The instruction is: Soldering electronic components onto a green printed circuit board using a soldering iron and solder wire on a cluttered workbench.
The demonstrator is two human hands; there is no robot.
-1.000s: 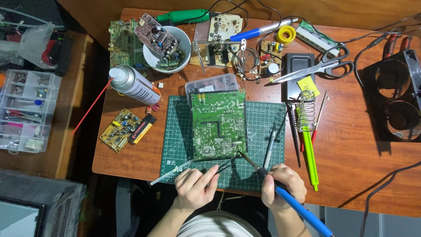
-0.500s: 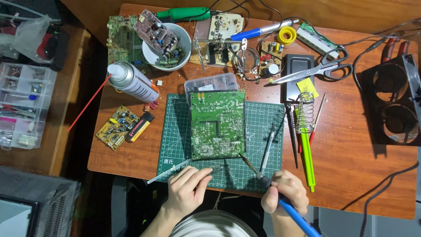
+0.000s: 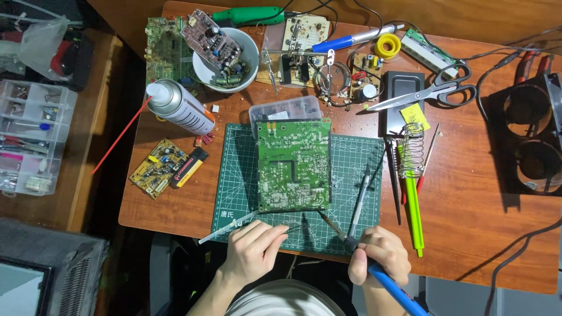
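Your right hand (image 3: 379,256) gripped the blue-handled soldering iron (image 3: 374,266), tip near the lower edge of the green rectangular circuit board (image 3: 294,164) on the cutting mat (image 3: 231,175). Left hand (image 3: 253,251) pinched thin tweezers (image 3: 295,227). Soldering step; steady tip contact needed.

1. A spray can (image 3: 180,108) with a red straw lies at the left of the wooden table (image 3: 480,234).
2. A white bowl (image 3: 225,55) of circuit boards stands far left.
3. Scissors (image 3: 433,93) lie far right.
4. A small yellow board (image 3: 156,167) lies near left.
5. A green-handled tool (image 3: 414,213) lies right of the cutting mat.
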